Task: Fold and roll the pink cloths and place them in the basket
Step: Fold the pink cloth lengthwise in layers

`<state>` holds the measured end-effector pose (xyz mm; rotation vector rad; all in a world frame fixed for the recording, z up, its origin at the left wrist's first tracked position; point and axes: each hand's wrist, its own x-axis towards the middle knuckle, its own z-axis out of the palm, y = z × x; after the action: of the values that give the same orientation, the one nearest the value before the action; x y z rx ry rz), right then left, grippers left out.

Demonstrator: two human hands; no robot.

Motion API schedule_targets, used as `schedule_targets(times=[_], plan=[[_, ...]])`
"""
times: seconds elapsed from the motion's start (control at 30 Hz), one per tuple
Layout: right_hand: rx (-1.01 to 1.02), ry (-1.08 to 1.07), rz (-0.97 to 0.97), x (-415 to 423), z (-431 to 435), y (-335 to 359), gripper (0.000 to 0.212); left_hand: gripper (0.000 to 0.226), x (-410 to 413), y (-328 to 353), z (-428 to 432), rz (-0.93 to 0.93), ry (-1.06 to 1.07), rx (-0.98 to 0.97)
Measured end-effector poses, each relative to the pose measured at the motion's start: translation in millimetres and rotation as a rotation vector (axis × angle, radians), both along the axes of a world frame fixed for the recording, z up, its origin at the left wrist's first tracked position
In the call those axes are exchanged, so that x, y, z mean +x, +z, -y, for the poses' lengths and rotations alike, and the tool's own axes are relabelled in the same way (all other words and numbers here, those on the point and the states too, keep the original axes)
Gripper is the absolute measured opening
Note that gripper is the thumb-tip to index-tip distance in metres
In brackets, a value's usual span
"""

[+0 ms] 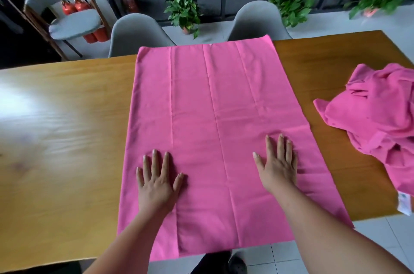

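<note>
A large pink cloth (208, 98) lies spread flat across the wooden table (62, 130), reaching from the far edge to over the near edge. My left hand (158, 180) presses flat on its near left part, fingers straight and spread. My right hand (276, 165) presses flat on its near right part, fingers straight. A crumpled pile of more pink cloths (378, 121) sits at the right end of the table, with a white label hanging off the edge. No basket is in view.
Two grey chairs (136, 33) (257, 21) stand at the far side of the table, a third (67, 11) further left. Potted plants (184, 12) and red fire extinguishers (75, 8) stand on the floor beyond. Bare wood lies left of the cloth.
</note>
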<state>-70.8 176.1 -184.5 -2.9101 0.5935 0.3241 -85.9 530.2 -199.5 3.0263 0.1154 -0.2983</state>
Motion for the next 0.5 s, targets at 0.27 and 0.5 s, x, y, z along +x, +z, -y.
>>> schedule_targets(times=[0.27, 0.5], plan=[[-0.009, 0.057, -0.011, -97.7, -10.9, 10.6, 0.078, 0.084, -87.7, 23.6, 6.9, -0.097, -0.001, -0.003], [0.014, 0.050, -0.117, -108.0, -15.7, 24.6, 0.078, 0.087, -110.0, 40.3, -24.5, -0.134, -0.093, -0.043]])
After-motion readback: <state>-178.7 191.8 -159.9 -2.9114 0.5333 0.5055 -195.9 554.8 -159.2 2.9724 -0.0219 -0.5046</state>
